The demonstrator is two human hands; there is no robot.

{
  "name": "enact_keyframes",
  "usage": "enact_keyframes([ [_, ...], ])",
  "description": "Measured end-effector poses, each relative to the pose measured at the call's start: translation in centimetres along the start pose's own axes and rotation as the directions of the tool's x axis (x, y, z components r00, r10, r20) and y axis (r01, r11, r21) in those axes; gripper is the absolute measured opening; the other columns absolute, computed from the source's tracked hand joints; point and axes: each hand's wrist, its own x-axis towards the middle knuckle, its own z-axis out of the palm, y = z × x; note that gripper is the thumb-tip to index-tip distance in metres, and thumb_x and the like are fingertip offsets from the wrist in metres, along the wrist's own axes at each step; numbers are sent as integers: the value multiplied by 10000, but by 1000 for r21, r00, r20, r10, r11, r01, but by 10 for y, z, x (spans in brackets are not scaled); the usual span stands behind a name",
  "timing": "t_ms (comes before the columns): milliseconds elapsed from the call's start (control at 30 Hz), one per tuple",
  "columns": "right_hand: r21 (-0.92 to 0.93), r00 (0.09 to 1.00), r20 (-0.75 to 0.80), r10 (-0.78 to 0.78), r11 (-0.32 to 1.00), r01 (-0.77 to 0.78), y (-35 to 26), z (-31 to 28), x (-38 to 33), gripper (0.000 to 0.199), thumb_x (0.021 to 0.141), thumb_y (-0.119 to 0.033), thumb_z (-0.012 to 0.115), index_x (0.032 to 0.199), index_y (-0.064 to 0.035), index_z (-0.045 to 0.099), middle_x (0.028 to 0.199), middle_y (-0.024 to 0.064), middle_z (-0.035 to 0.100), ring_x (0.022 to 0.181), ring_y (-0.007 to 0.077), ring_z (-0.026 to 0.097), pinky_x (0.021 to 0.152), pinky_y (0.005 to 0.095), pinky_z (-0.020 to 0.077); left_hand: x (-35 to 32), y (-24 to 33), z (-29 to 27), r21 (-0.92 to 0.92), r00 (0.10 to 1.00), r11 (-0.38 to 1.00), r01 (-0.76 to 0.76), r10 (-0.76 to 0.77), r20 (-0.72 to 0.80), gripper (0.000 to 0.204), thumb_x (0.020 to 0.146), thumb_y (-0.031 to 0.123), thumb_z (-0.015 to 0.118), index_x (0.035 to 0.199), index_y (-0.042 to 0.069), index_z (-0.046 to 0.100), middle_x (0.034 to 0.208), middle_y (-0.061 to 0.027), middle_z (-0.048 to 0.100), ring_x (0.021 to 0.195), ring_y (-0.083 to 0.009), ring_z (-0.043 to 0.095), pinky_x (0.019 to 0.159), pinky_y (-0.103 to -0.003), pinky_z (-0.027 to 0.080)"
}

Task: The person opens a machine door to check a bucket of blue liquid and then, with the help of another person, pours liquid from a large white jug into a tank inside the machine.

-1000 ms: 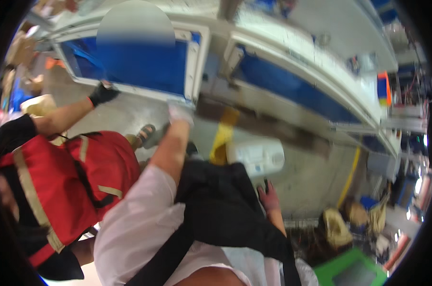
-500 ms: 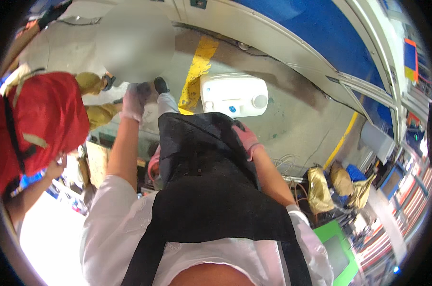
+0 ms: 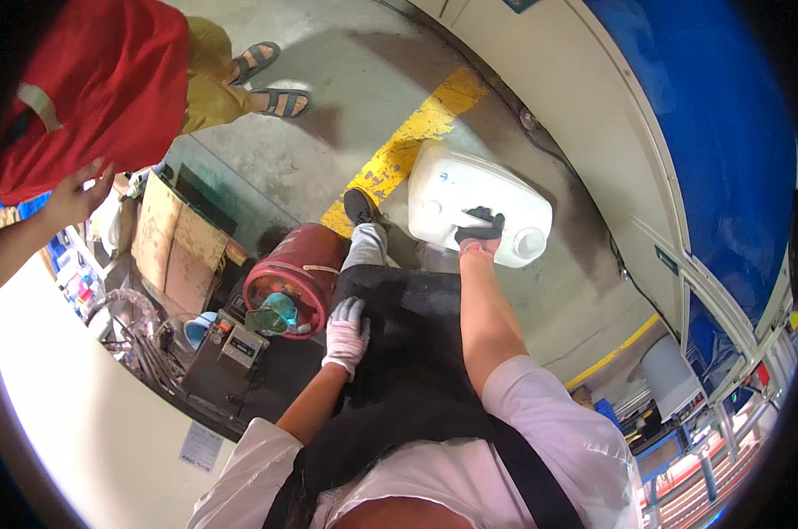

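Observation:
A white plastic jerrycan [image 3: 478, 189] with round caps stands on the floor in front of me, to the right of my foot. My right hand [image 3: 481, 234], in a pink glove with dark fingers, is closed around its moulded handle. My left hand [image 3: 348, 337], in a pink and grey glove, lies flat on my black apron near the thigh, fingers stretched and holding nothing. Left of that hand is a dark red bucket [image 3: 280, 264], tilted toward me, with a teal-green plastic scoop or jug [image 3: 280, 310] in its mouth.
A person in a red apron [image 3: 108, 88] and sandals stands at the far left. Below them are wooden boards [image 3: 177, 236], a small grey box [image 3: 243, 346] and hoses [image 3: 134, 339]. A yellow floor line [image 3: 416, 132] runs behind the jerrycan. A cream and blue machine panel [image 3: 610, 123] borders the right.
My right hand has moved from my apron onto the jerrycan's handle. My left hand has come back to my thigh. My view has shifted, bringing the red bucket into full sight.

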Motion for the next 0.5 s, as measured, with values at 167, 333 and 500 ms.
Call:
enact_keyframes([
  [167, -88, 992, 0, -129, 988, 128, 4, 6, 1, 327, 913, -442, 518, 732, -172, 553, 698, 3, 551, 714, 205, 536, 824, 437, 464, -6, -23, 9, -11, 998, 999, -39, 39, -42, 443, 823, 173, 627, 1240, 55, 530, 1297, -192, 528, 1205, -397, 486, 1044, -491, 382],
  [333, -364, 985, -101, -141, 927, 96, 25, 18, 1, 311, 924, -394, 513, 717, -170, 575, 653, -11, 575, 664, 209, 555, 749, 433, 493, -9, -31, 10, -60, 990, 998, -22, 13, -144, 432, 822, 170, 614, 1229, 54, 531, 1285, -190, 535, 1188, -398, 490, 1043, -496, 379],
  [500, -516, 996, -87, 12, 855, -55, 37, 13, 12, 310, 928, -355, 506, 681, -171, 534, 607, -3, 535, 630, 200, 541, 723, 438, 494, -2, -24, 6, -31, 981, 999, 30, -36, -188, 420, 816, 209, 609, 1205, 59, 552, 1276, -176, 549, 1200, -374, 498, 1061, -492, 365],
])
